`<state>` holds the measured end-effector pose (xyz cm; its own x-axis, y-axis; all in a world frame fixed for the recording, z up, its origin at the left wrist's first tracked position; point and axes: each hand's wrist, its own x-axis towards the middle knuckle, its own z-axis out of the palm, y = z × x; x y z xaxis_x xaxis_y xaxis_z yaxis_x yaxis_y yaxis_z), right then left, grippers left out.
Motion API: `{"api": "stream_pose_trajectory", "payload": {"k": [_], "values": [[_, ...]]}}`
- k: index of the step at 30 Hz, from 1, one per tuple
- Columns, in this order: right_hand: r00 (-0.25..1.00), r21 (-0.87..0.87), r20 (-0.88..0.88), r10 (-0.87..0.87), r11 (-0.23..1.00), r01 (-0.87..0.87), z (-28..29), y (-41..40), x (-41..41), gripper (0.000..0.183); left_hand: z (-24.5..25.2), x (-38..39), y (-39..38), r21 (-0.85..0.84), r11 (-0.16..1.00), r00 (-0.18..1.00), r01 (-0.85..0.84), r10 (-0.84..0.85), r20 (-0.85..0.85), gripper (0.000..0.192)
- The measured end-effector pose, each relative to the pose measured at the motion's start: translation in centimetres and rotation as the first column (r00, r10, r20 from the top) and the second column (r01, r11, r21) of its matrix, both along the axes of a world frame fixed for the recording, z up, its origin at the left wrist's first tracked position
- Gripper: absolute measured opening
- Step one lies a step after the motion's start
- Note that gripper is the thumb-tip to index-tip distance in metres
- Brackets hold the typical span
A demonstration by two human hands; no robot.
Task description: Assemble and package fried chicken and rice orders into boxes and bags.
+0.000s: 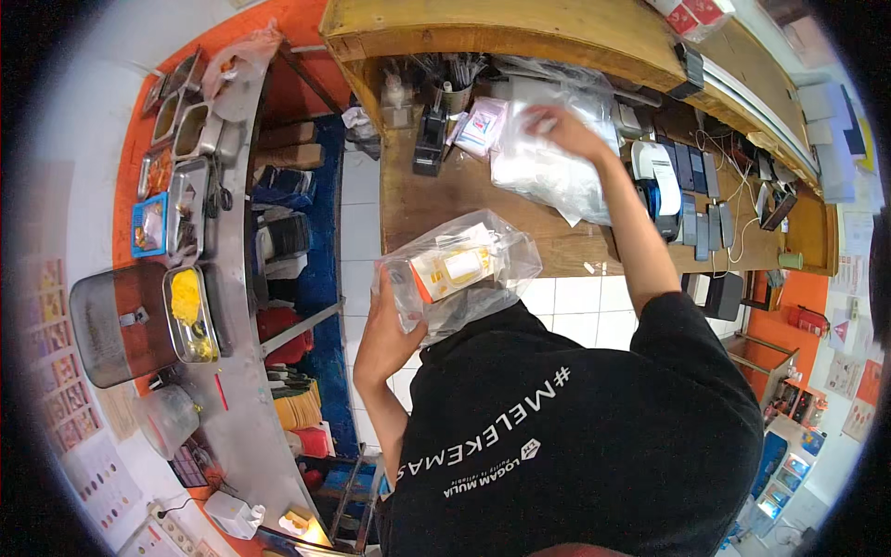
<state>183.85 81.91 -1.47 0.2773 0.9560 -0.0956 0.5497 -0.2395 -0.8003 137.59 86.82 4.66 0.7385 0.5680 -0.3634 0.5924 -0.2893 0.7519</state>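
Observation:
My left hand (388,334) grips the lower left end of a clear plastic bag (521,259) above the table's front edge. Inside the bag sits a white, yellow and orange carton (456,268) with a label on it. My right hand (567,132) is over a pile of clear plastic packaging (543,177) on the wooden table (424,209). Motion blurs its fingers, so whether they pinch any plastic cannot be told. Left of the pile lies a pink and white packet (480,129), and beyond it a black tape dispenser (431,143).
A label printer (656,184) stands right of the pile, beside several phones (689,167) and loose white cables (738,202). A wooden shelf (501,31) overhangs the table's back. On the left, a metal counter (240,411) bears metal trays (188,209) and scissors (221,191).

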Motion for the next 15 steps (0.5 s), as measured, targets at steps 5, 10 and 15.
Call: {"api": "stream_pose_trajectory", "payload": {"k": [5, 10, 15], "values": [[0.625, 0.104, 0.652, -0.429, 0.867, 0.487, -8.6, 1.1, 17.7, 0.081, 0.1, 0.7, -0.3, -0.006, 1.0, 0.999, 0.013, -0.013, -0.032, 0.105], [0.846, -0.101, 0.52, -0.12, 0.975, 0.2, -12.4, 5.4, 9.5, 0.076, -0.2, 1.9, -0.3, -0.124, 0.981, 0.984, -0.149, 0.134, -0.119, 0.104], [0.876, -0.132, 0.429, -0.219, 0.944, 0.301, -15.6, -8.0, 29.3, 0.058, 0.9, 4.8, 0.8, -0.019, 1.0, 1.0, 0.013, -0.013, 0.007, 0.095]]}}
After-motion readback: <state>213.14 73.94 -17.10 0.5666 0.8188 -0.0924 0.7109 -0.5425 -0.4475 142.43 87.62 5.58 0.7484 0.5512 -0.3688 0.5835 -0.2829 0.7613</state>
